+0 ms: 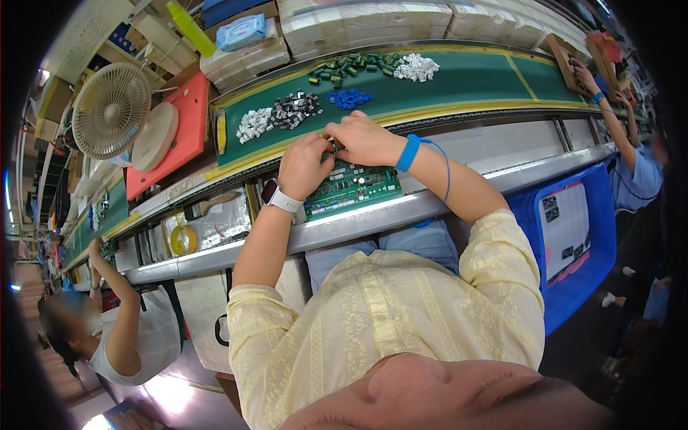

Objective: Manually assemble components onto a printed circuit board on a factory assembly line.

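Observation:
A green circuit board (355,190) with small parts on it lies on the bench in front of me. Over its far edge, my left hand (307,166) and my right hand (364,140) meet with fingertips bent together. Both look closed in a pinch; whatever is between the fingers is too small and hidden to make out. A watch with a white band (285,201) is on my left wrist, and a blue wrist strap (408,153) with a cord circles my right. Just beyond lie piles of blue connectors (349,98), black-and-grey parts (295,110) and white connectors (254,125).
On the green conveyor belt (473,75) sit green cylindrical parts (350,67) and more white parts (416,67). A fan (111,111) stands at left, a blue bin (609,222) at right. A roll of yellow tape (184,240) lies left. Co-workers sit on both sides.

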The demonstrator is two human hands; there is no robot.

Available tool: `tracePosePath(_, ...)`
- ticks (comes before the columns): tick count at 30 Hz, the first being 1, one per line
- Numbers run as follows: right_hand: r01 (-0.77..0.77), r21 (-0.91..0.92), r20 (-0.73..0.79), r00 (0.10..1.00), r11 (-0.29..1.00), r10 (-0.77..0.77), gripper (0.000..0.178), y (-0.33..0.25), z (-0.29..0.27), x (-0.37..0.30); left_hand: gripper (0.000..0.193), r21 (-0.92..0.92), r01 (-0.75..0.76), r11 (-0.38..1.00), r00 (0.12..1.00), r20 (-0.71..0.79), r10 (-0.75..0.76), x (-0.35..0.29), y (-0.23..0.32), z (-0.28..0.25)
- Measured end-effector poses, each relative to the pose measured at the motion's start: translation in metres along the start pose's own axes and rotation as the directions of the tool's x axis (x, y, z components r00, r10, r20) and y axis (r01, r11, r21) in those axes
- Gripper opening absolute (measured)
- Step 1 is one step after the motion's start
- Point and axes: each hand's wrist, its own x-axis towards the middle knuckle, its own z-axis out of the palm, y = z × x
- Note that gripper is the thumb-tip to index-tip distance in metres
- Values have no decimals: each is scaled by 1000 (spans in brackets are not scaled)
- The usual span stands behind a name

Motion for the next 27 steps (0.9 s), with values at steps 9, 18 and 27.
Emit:
tracePosePath(9, -171, 181, -35, 983, 969, 180, 31, 14, -27, -2, 8, 58, 26, 998, 999, 26, -27, 4, 1, 1)
tracePosePath(18, -151, 99, -82, 984, 983, 160, 20, 21, -18, 11, 7, 112, 5, 994, 1000, 4, -5, 3, 3, 0)
tracePosePath(27, -211, -282, -167, 971, 936, 169, 18, 33, 13, 61, 8, 148, -20, 989, 1000, 12, 19, 2, 5, 4)
